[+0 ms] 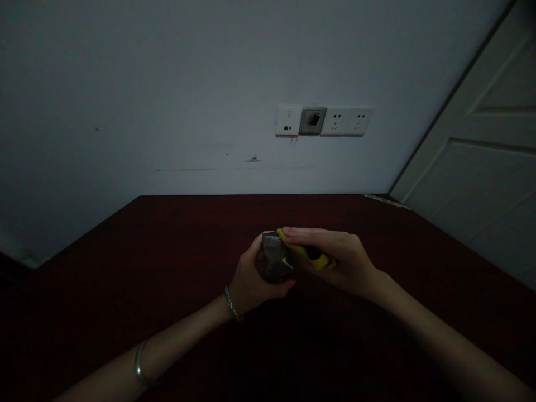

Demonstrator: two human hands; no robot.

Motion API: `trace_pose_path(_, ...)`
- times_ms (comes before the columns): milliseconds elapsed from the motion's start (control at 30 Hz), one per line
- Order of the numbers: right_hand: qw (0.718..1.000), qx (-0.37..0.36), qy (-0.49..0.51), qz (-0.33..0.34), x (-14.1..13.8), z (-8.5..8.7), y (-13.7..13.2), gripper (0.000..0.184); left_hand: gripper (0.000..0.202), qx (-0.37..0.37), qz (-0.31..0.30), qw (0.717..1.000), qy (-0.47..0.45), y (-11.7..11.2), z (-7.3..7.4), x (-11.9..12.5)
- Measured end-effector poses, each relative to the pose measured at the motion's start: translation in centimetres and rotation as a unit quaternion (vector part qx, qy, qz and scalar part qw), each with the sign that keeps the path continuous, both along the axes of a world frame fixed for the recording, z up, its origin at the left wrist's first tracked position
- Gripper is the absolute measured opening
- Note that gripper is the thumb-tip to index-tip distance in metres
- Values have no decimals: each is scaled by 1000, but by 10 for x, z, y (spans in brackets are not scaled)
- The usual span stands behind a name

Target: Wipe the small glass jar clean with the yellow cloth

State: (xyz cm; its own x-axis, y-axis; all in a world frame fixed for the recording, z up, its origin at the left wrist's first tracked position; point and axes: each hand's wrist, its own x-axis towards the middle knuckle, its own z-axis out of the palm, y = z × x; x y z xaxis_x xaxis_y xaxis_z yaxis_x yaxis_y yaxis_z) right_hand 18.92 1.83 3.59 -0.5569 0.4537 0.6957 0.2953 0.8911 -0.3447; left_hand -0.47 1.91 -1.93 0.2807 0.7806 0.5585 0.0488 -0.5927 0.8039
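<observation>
My left hand [254, 277] is wrapped round a small dark object [276, 255] with a greyish, slightly shiny face; its exact kind is too dim to make out. Thumb below and fingers above, the hand holds it up over the dark red table. From the right, my right hand [335, 254] grips a folded yellow cloth [320, 261] with a black patch. The cloth's upper edge presses against the object's right side. Part of the cloth is hidden behind my right fingers. A bracelet and a bangle circle my left forearm.
Beneath both hands spreads the dark red tabletop [188, 234], which reaches back to a pale wall [188, 84]. Sockets and a switch panel [324, 121] are set in the wall. A white panelled door [481, 151] stands along the right side. The light is dim.
</observation>
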Motion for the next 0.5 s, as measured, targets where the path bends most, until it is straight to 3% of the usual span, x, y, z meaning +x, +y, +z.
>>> trace_pose_path(200,1000,-18,-13,10,7,12,-5,42,72,-37,-14,999,-8,1,-3,0)
trace_pose_path(300,998,-43,-6,-37,12,17,-3,33,71,-39,-18,999,0,1,-5,-1)
trace_pose_path(400,994,-62,18,-85,11,12,3,29,71,-40,-36,999,1,2,-6,-2)
trace_pose_path(500,993,-91,24,-76,6,4,7,29,75,-31,-37,999,8,2,-6,-2)
